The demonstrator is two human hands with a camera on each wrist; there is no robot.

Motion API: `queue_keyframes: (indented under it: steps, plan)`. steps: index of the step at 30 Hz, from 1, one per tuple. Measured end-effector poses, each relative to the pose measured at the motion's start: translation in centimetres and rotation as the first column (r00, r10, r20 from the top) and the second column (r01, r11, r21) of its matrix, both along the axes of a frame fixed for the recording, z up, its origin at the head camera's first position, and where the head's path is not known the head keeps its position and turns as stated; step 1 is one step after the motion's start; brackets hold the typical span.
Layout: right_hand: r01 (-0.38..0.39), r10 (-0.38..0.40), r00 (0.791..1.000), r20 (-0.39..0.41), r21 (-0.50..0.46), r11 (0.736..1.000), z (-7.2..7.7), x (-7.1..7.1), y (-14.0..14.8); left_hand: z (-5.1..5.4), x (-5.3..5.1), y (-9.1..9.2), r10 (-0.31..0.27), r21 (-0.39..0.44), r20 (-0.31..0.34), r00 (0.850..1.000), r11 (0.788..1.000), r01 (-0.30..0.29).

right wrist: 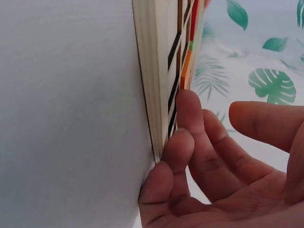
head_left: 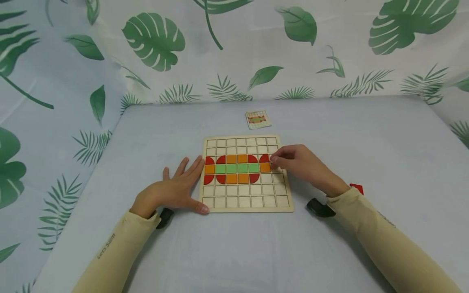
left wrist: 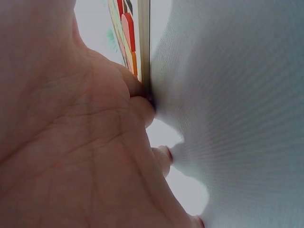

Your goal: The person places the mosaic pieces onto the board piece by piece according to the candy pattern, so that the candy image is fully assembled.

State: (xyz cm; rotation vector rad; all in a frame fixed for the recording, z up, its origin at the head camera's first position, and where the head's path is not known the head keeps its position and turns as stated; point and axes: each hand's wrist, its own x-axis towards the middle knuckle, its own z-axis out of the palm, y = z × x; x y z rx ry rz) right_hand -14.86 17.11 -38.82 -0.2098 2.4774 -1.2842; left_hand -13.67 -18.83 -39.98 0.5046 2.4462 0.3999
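A square wooden grid board (head_left: 220, 202) lies on the table, with orange, green and red tiles across its middle rows. My left hand (head_left: 170, 191) is spread beside it, fingertips at its left edge and thumb at the near left corner. At the right edge is my right hand (head_left: 302, 167). In the right wrist view one fingertip touches the end of an orange tile (right wrist: 185, 76), while the thumb (right wrist: 266, 123) stands apart. Other fingers rest against the board's side. Some right-hand cells are hidden under that hand in the head view.
Beyond the board lies a small pattern card (head_left: 258, 119) printed with a similar design. A red piece (head_left: 357, 188) lies on the table beside my right forearm, partly covered by the sleeve. Leaf-printed cloth (head_left: 234, 53) rises behind the table (head_left: 234, 252).
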Motion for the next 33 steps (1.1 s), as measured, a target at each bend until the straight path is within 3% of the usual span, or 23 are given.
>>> queue_keyframes:
  steps: [5,8,13,17,21,27,33]
  plan:
    - [-0.031,0.032,0.999,0.043,-0.03,0.999,0.3,0.7,1.2,-0.2,0.1,0.1,0.001,0.01,0.01,1.0,1.0,-0.001]
    - [-0.077,0.078,0.997,0.008,-0.024,0.997,0.4,1.2,2.3,-0.1,0.1,0.3,-0.006,0.014,0.014,1.0,1.0,0.006]
    - [-0.14,0.147,0.984,-0.096,0.079,0.987,0.7,2.0,4.7,0.0,0.1,0.5,-0.012,0.002,0.011,1.0,1.0,0.012]
    - [-0.174,0.194,0.974,-0.116,0.165,0.971,1.1,2.7,7.0,0.1,0.1,0.4,-0.007,-0.006,0.011,1.0,1.0,0.007]
    - [-0.18,0.21,0.973,-0.101,0.248,0.952,1.4,2.7,9.6,0.0,0.1,0.1,-0.003,-0.01,0.005,1.0,1.0,0.003]
    - [-0.157,0.175,0.984,-0.026,0.334,0.93,1.5,2.1,12.8,-0.1,0.1,-0.1,0.001,-0.001,0.0,1.0,1.0,-0.001]
    - [-0.157,0.182,0.983,-0.011,0.457,0.875,1.4,1.8,15.6,0.0,0.1,-0.1,-0.003,0.009,-0.001,1.0,1.0,0.003]
